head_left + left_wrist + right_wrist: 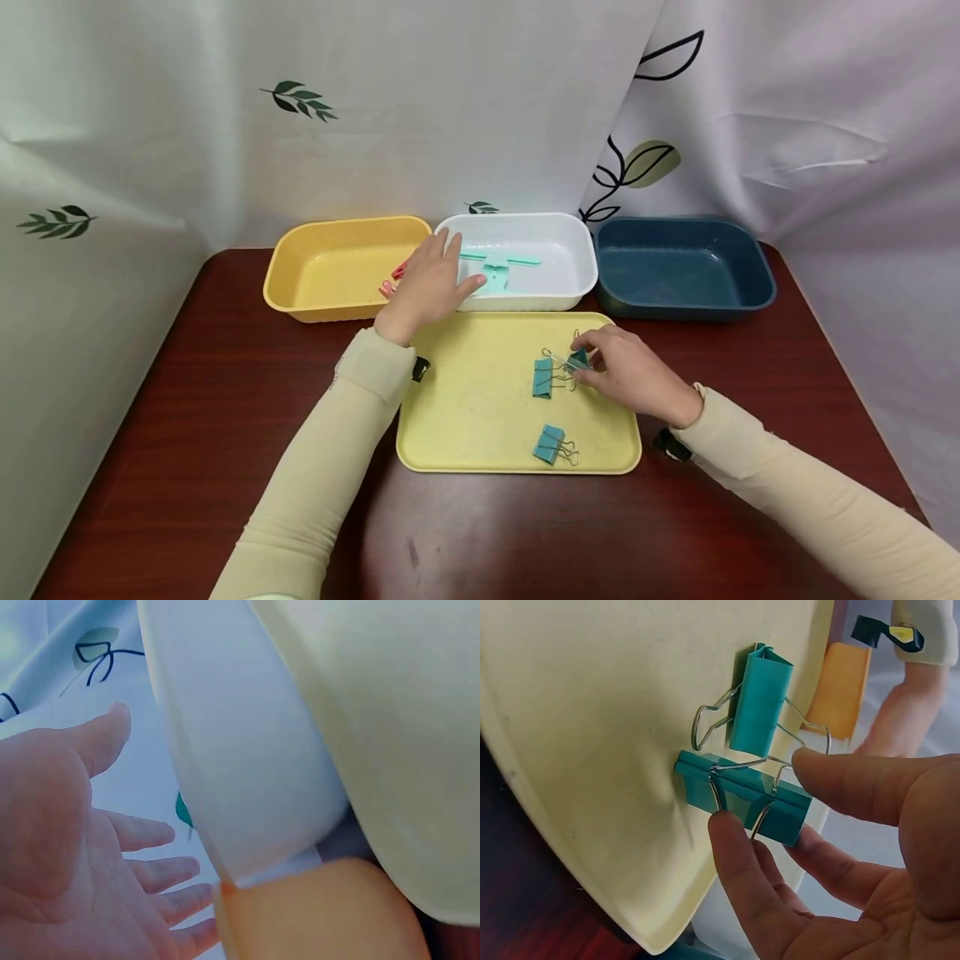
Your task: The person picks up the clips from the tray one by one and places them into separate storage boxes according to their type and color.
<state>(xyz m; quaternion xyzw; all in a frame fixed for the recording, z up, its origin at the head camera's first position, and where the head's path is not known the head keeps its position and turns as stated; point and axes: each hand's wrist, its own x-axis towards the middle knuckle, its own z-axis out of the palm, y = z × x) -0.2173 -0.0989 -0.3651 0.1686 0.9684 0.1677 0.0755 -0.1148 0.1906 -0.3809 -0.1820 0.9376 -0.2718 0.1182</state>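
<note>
My right hand [633,371] pinches a teal binder clip [739,796] between thumb and fingers, touching its wire handles, over the right part of the yellow tray [465,408]. Right beside it is a second teal binder clip [542,379], its handles spread to both sides. A third binder clip [550,444] lies closer to the tray's front edge. My left hand [429,283], fingers extended and holding nothing, hovers where the yellow bin [315,310] and white bin [525,303] meet. It hides part of both bins.
Inside the white bin lie mint-green pieces [495,277], one flat and one long and thin. Small red and pink items [387,289] show in the yellow bin by my left hand. A dark blue bin [686,312] stands at the right. Behind the bins hangs a white leaf-print cloth [450,108].
</note>
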